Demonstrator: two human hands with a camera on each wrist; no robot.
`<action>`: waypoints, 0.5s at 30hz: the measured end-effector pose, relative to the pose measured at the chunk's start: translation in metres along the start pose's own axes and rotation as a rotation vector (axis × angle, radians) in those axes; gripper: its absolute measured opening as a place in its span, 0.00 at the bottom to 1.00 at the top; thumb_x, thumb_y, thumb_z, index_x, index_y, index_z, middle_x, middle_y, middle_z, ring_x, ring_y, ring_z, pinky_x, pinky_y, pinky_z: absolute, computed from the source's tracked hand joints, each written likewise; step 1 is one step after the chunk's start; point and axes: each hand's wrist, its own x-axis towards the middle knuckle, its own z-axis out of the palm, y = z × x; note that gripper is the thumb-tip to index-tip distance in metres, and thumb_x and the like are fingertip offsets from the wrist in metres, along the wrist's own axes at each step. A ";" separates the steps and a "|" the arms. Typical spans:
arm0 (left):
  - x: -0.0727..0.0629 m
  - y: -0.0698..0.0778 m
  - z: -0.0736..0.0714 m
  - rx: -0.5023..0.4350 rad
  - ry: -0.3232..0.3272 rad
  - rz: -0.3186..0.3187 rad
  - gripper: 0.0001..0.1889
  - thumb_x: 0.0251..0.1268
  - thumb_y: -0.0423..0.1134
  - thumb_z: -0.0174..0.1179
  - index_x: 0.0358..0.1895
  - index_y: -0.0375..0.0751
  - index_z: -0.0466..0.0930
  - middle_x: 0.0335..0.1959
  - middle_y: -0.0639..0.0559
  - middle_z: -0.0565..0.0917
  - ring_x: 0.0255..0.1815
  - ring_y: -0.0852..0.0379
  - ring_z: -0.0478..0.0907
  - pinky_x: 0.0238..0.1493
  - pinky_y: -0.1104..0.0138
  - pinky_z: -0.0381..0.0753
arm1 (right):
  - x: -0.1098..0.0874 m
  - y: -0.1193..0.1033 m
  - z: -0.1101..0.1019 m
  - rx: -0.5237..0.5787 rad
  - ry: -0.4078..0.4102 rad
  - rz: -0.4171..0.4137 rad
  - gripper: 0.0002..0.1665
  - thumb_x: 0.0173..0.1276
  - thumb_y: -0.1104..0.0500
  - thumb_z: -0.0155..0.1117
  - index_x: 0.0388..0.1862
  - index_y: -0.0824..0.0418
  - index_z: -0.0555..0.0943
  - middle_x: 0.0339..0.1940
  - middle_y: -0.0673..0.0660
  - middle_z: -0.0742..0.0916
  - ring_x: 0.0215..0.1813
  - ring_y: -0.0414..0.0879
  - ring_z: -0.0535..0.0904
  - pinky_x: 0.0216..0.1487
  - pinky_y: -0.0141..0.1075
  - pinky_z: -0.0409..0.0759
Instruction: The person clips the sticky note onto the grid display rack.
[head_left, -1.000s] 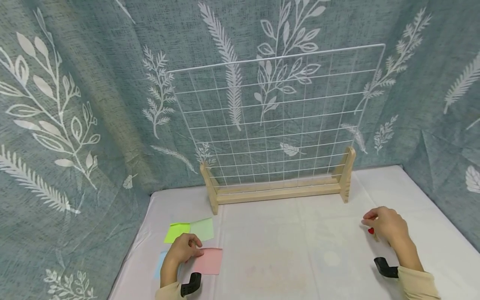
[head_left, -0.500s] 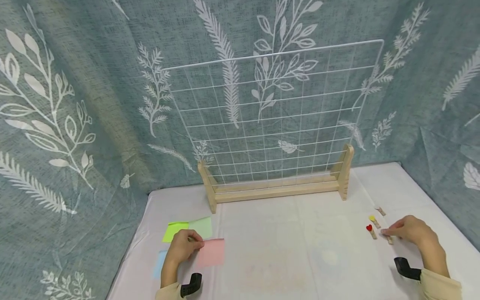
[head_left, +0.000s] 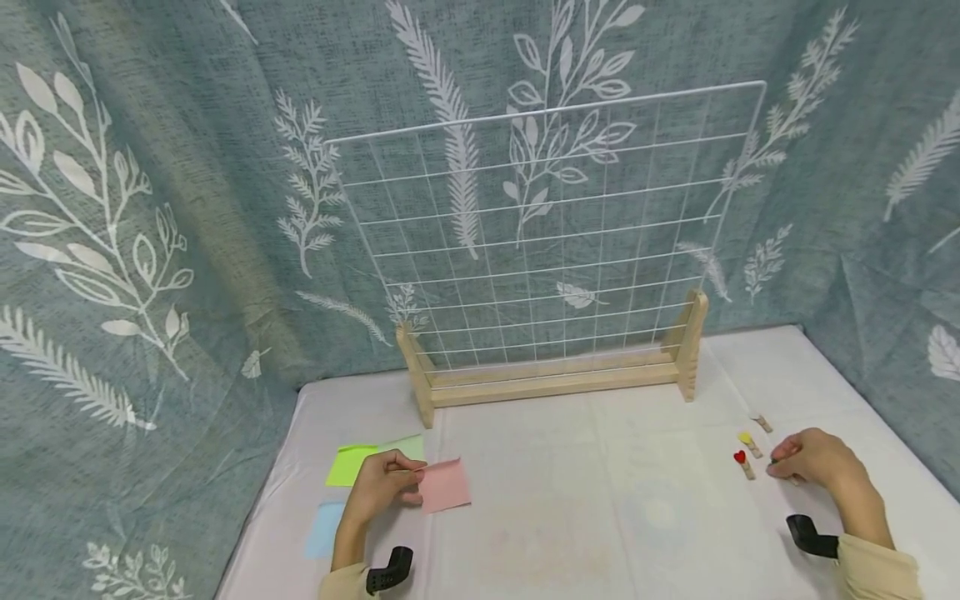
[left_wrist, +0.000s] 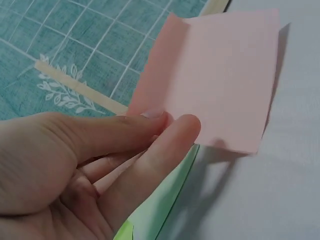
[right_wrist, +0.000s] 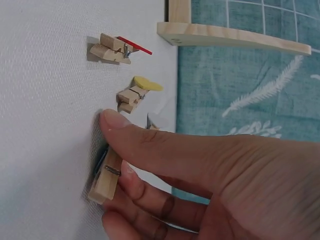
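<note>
Between thumb and fingers my left hand [head_left: 378, 490] pinches the left edge of a pink sticky note [head_left: 444, 487]. The note [left_wrist: 230, 75] is lifted off the table, its edge curled, in the left wrist view. My right hand [head_left: 819, 458] holds a small wooden clothespin [right_wrist: 106, 182] with a dark decoration mostly hidden by the thumb. Beside that hand lie a clothespin with a red heart [head_left: 744, 465], one with a yellow heart [head_left: 751, 443] and another, farther back [head_left: 763, 423], whose decoration is hard to make out.
A white wire grid [head_left: 540, 242] stands in a wooden base [head_left: 558, 385] at the back of the white-covered table. Bright green [head_left: 349, 467], pale green [head_left: 405, 447] and blue [head_left: 325, 529] sticky notes lie around my left hand. A patterned curtain [head_left: 225, 192] surrounds the table.
My left hand has lifted the pink note and carried it right and slightly forward. My right hand moved right, uncovering clothespins, and took hold of one.
</note>
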 end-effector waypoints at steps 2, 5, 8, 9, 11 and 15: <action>0.001 0.001 0.001 -0.033 0.004 -0.031 0.04 0.61 0.19 0.60 0.37 0.20 0.77 0.39 0.32 0.85 0.31 0.43 0.86 0.32 0.56 0.90 | 0.001 0.000 0.000 0.004 0.004 -0.003 0.12 0.55 0.59 0.74 0.29 0.68 0.83 0.20 0.48 0.79 0.27 0.44 0.72 0.28 0.34 0.69; 0.002 0.001 0.003 -0.069 0.034 -0.066 0.04 0.63 0.20 0.59 0.39 0.22 0.75 0.34 0.38 0.85 0.27 0.46 0.86 0.32 0.56 0.91 | 0.003 0.001 -0.001 0.000 0.016 -0.007 0.12 0.56 0.59 0.74 0.29 0.68 0.83 0.21 0.49 0.80 0.28 0.45 0.72 0.28 0.35 0.69; 0.004 0.003 0.006 -0.114 0.065 -0.081 0.07 0.65 0.20 0.57 0.44 0.22 0.74 0.32 0.42 0.84 0.24 0.48 0.84 0.32 0.56 0.91 | 0.004 0.001 -0.002 -0.015 0.044 -0.022 0.12 0.56 0.59 0.74 0.29 0.68 0.83 0.24 0.53 0.83 0.31 0.47 0.74 0.29 0.37 0.72; 0.005 0.003 0.007 -0.126 0.078 -0.083 0.09 0.65 0.20 0.57 0.46 0.21 0.74 0.32 0.43 0.83 0.24 0.49 0.84 0.31 0.56 0.91 | 0.004 0.001 -0.003 -0.021 0.057 -0.029 0.12 0.56 0.59 0.74 0.29 0.68 0.83 0.26 0.54 0.84 0.32 0.48 0.75 0.30 0.39 0.73; 0.005 0.005 0.009 -0.150 0.106 -0.084 0.11 0.65 0.20 0.56 0.50 0.21 0.74 0.34 0.43 0.83 0.25 0.51 0.83 0.30 0.57 0.91 | 0.004 0.001 -0.003 -0.029 0.084 -0.051 0.13 0.56 0.58 0.74 0.30 0.68 0.83 0.28 0.57 0.85 0.33 0.52 0.77 0.31 0.43 0.75; 0.006 0.007 0.012 -0.130 0.174 -0.089 0.13 0.67 0.22 0.57 0.52 0.22 0.77 0.37 0.45 0.84 0.30 0.57 0.81 0.27 0.66 0.88 | 0.004 -0.003 -0.005 -0.035 0.154 -0.095 0.12 0.57 0.59 0.72 0.32 0.69 0.84 0.29 0.60 0.87 0.35 0.58 0.80 0.32 0.48 0.76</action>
